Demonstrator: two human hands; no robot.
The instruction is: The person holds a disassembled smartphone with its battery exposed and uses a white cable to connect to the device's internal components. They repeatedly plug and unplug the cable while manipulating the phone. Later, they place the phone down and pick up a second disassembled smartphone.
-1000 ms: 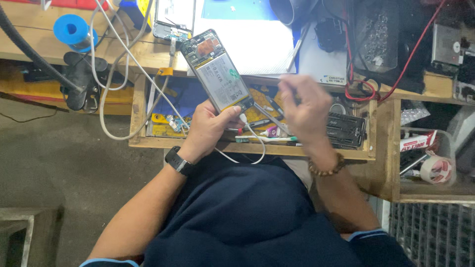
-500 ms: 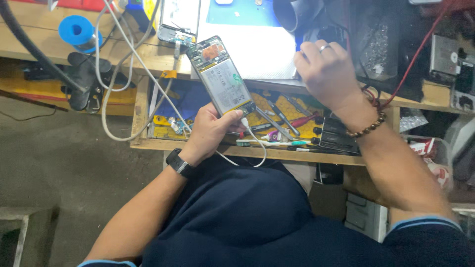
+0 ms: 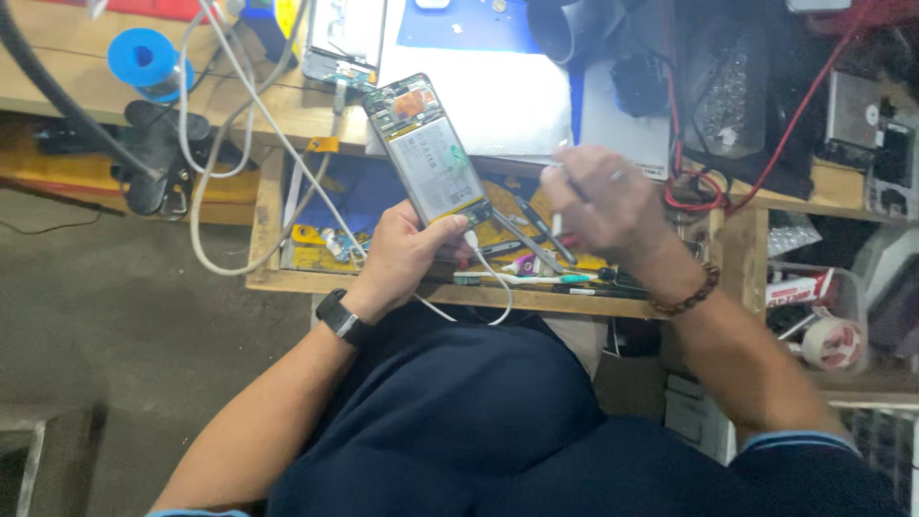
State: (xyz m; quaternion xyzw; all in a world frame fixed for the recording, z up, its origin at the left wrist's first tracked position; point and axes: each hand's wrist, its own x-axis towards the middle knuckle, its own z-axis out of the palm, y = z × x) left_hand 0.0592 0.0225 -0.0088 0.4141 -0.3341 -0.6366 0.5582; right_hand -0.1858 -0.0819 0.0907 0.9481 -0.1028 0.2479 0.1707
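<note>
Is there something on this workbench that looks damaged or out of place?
The phone in the left hand has its back cover off, showing battery and circuit board, with a white cable plugged in. The right hand holds a thin tool beside it. Nothing looks spilled.

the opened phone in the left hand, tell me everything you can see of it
The phone is a slim rectangle with its back cover off, so the insides face the camera: a large pale grey-green battery fills most of it, with a circuit board and an orange patch at the far end. It is tilted, far end toward the upper left, above the open drawer. The left hand holds its near end from below. A white cable plugs into that near end and loops down. The right hand, blurred, holds a thin tool close beside it.
</note>
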